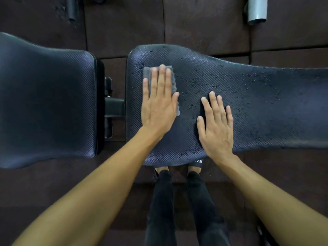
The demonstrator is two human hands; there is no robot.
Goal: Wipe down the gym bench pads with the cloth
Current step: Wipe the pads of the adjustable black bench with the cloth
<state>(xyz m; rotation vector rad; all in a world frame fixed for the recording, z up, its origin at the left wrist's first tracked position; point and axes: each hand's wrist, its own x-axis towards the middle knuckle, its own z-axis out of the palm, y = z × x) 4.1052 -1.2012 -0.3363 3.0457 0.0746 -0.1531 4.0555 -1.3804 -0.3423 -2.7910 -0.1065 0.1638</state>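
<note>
A grey cloth (159,82) lies flat on the long back pad (248,103) of a gym bench, near the pad's left end and toward its far edge. The left hand (158,103) presses palm-down on the cloth, fingers extended and held together, so that only the cloth's far edge and its wavy right margin show around the hand. The right hand (216,125) rests flat and open, holding nothing, directly on the same pad, just beside the left hand and nearer the pad's front edge. The pad's ribbed dark vinyl is scattered with small droplets or specks (densest to the right of the cloth). To the left, apart from it across a gap, sits the seat pad (48,103); a black frame bracket (113,107) shows in that gap. Below the pad's front edge appear the person's legs in dark trousers (179,210). Dark rubber floor tiles (204,23) surround the bench, with a grey tube end (257,9) at the upper right.
</note>
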